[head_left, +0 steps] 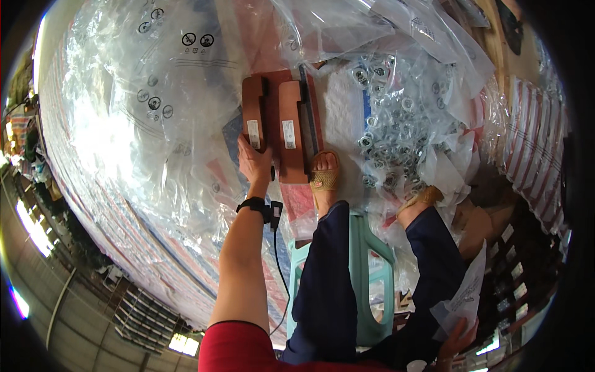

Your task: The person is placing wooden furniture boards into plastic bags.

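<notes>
Two long reddish-brown bars, each with a notch along one side and a white label, lie side by side before me. My left hand grips the near end of the left bar, with the fingers closed around it. The right bar lies parallel, just apart from it. Low at the right, beside my leg, my right hand is closed on a clear plastic bag that stands up from it. Part of that hand is hidden by the bag. A black strap with a small device and a cable circles my left wrist.
Clear plastic sheeting with printed symbols spreads over the left and far side. Many small ring-like metal parts in clear bags are heaped at the right. A pale green plastic stool stands under me, between my sandalled feet.
</notes>
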`<state>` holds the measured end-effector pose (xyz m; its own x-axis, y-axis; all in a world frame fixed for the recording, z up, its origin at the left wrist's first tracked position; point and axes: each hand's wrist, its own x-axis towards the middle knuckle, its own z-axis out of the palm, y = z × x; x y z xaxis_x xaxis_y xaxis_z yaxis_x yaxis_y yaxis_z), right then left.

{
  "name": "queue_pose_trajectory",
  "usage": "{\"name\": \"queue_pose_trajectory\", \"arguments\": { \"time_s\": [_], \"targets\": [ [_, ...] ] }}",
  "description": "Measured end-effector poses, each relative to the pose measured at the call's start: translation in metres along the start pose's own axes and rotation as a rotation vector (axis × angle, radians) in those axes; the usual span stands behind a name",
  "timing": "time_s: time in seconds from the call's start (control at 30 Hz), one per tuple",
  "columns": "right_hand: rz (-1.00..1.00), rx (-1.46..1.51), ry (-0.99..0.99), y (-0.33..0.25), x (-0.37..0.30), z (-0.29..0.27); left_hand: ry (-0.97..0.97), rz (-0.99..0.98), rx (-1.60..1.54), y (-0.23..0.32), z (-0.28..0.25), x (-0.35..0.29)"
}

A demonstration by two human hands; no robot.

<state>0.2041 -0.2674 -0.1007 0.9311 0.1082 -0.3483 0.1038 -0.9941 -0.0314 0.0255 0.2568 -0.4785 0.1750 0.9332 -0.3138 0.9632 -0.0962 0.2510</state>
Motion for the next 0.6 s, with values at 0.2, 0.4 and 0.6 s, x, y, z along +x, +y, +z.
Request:
{"name": "queue_pose_trajectory", "arguments": {
  "time_s": [0.2,0.4,0.6],
  "targets": [
    [0.005,-0.024,0.013,0.002,0.000,0.002,0.037,-0.003,0.093,0.005,0.005,-0.002],
    [0.067,-0.032,0.010,0.003,-0.007,0.004,0.015,0.018,0.152,0.002,0.014,-0.001],
    [0.000,-0.201,0.013,-0.018,-0.015,0.008,-0.006,0.092,0.073,-0.017,-0.005,0.000]
  ]
}}
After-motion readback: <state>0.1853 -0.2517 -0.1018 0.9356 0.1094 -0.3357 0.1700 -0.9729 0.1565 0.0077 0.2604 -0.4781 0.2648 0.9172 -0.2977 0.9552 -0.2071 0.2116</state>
